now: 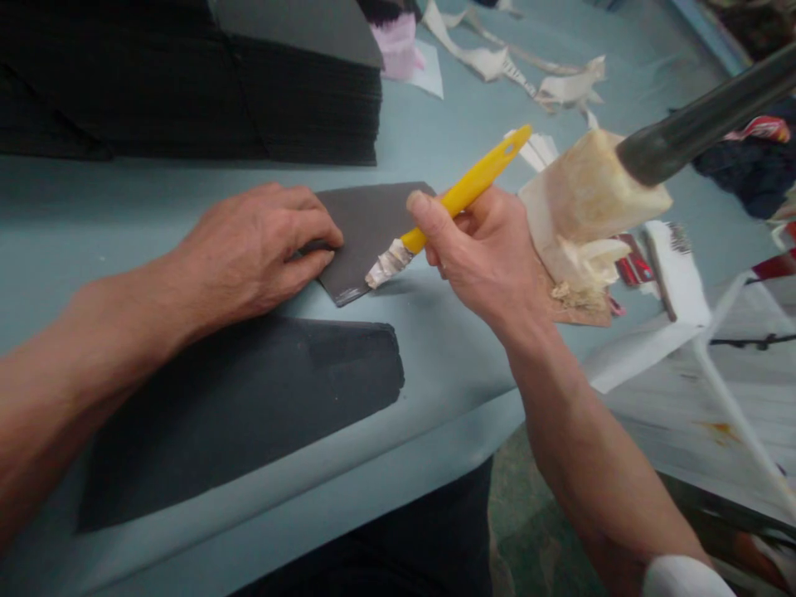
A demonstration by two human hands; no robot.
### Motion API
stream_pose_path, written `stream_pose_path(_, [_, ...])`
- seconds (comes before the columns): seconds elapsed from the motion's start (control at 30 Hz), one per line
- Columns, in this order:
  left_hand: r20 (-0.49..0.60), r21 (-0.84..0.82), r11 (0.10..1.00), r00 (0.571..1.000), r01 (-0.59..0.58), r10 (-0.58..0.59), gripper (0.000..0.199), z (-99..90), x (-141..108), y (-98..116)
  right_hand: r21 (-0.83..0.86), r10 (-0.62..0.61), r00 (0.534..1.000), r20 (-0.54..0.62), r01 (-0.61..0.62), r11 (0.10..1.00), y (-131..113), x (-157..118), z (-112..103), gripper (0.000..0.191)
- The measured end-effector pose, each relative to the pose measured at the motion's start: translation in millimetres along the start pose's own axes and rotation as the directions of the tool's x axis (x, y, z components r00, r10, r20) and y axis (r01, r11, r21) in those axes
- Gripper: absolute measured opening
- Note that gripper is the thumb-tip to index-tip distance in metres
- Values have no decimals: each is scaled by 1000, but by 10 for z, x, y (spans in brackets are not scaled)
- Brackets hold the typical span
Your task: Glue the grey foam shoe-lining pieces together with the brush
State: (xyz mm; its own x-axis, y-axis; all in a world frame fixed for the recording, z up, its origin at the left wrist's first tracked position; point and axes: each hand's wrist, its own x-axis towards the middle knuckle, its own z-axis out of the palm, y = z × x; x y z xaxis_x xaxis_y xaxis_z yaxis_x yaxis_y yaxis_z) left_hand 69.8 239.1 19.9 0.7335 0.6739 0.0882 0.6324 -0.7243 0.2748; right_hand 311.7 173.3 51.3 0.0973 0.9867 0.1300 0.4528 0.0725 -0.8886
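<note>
My right hand (488, 253) is closed around the yellow handle of a brush (476, 186). The brush points down to the left, and its whitish, crusted tip is at the near edge of a small dark grey sheet (379, 211). A wet-looking pale smear shows on the sheet beside the tip. Curled over the sheet's left end, my left hand (267, 240) holds it with thumb and fingertips against the table; the part beneath the hand is hidden. Nearer to me lies a larger dark piece (267, 398), partly covered by my left forearm.
Tall stacks of dark sheets (304, 99) stand at the back left. Right of my right hand is a crusted pale container (578, 191) with a dark tube (709, 116) above it. Torn strips (473, 58) lie behind. A white brush with bristles (677, 274) rests at the right edge.
</note>
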Motion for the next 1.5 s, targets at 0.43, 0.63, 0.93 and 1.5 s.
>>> stream_pose_path(0.43, [18, 10, 999, 999, 38, -38, 48, -10, 7, 56, 143, -134, 976, -172, 159, 977, 69, -211, 129, 32])
stream_pose_path(0.63, [-12, -4, 999, 999, 38, -38, 45, 23, -4, 34, 110, -131, 937, -323, 174, 979, 208, -706, 252, 16])
stream_pose_path(0.93, [-38, 19, 999, 999, 32, -31, 46, 59, -16, 29, -124, -304, 889, -341, 278, 953, 236, -953, 363, 6])
stream_pose_path(1.5, [-63, 6, 999, 997, 52, -51, 44, 97, -26, 9, -314, -473, 851, -229, 395, 863, 234, -896, 266, 13])
